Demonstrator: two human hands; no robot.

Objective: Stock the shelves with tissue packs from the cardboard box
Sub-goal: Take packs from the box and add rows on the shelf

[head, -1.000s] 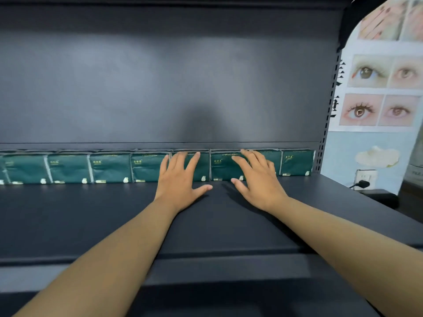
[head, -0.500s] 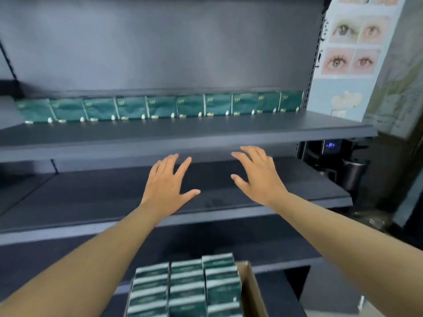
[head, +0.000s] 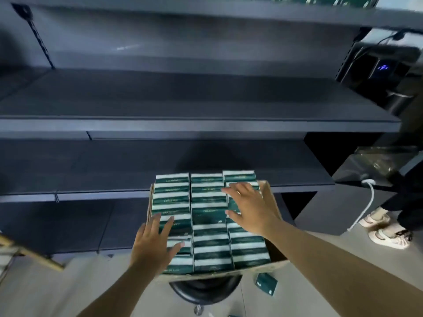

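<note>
A cardboard box point(head: 270, 195) sits on a black stool point(head: 206, 291) in front of the dark shelves. It is packed with several green-and-white tissue packs point(head: 209, 243) in three columns. My left hand point(head: 154, 244) hovers with spread fingers over the left column near the box's front. My right hand point(head: 250, 208) is spread over the right column farther back, fingertips at the packs. Neither hand grips a pack. A row of green packs point(head: 320, 0) shows at the top edge on the upper shelf.
Two dark shelves point(head: 183, 124) run across the view above and behind the box. One loose tissue pack point(head: 266, 283) lies on the floor right of the stool. A person's feet in white shoes point(head: 386, 236) stand at the right, by a white cable point(head: 368, 197). A wooden bar point(head: 29, 253) crosses the lower left.
My view has dropped from the upper shelf's row of packs to the box. Both hands have come down from the shelf and now hover over the packs in the box.
</note>
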